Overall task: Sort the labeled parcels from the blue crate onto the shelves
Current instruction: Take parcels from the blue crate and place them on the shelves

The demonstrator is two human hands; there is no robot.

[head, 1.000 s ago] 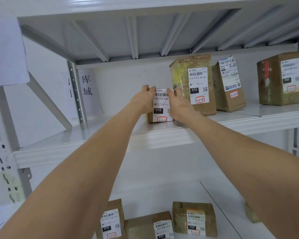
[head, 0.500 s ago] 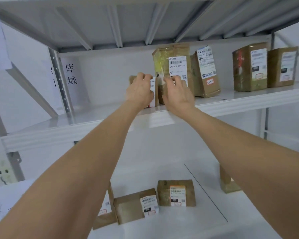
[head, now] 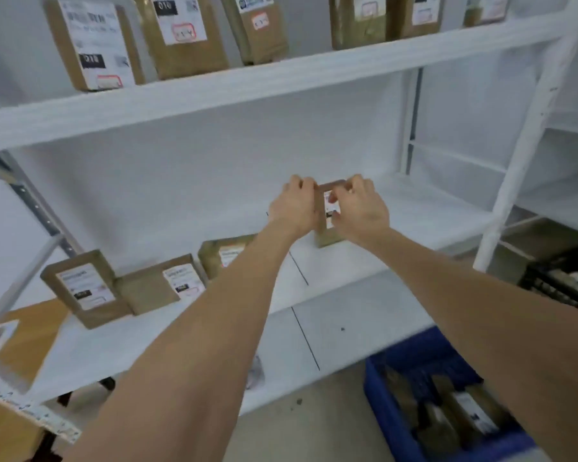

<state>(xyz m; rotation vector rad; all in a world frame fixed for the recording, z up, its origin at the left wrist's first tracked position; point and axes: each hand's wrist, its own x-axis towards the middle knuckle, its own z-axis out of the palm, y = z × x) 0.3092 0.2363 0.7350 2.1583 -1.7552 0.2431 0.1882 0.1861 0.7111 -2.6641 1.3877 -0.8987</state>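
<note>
A small brown parcel (head: 328, 239) with a white label stands upright on the lower shelf (head: 414, 208). My left hand (head: 294, 208) grips its left side and my right hand (head: 361, 211) grips its right side, with fingers curled over its top edge. The hands hide most of its label. The blue crate (head: 379, 391) sits on the floor at the bottom right, with several brown parcels (head: 464, 415) inside. On the upper shelf (head: 281, 78) stands a row of labeled parcels, the leftmost (head: 90, 45) marked 010.
Three labeled parcels (head: 84, 288) (head: 161, 288) (head: 224, 255) stand on the lower shelf to the left of my hands. A larger brown parcel (head: 24, 338) lies at the far left. A white shelf upright (head: 531, 128) and a black crate (head: 561, 281) are on the right.
Both hands left the 010 parcel standing on the upper shelf and dropped to the lower shelf, where they now hold a small parcel. The view tilted down, bringing the blue crate in.
</note>
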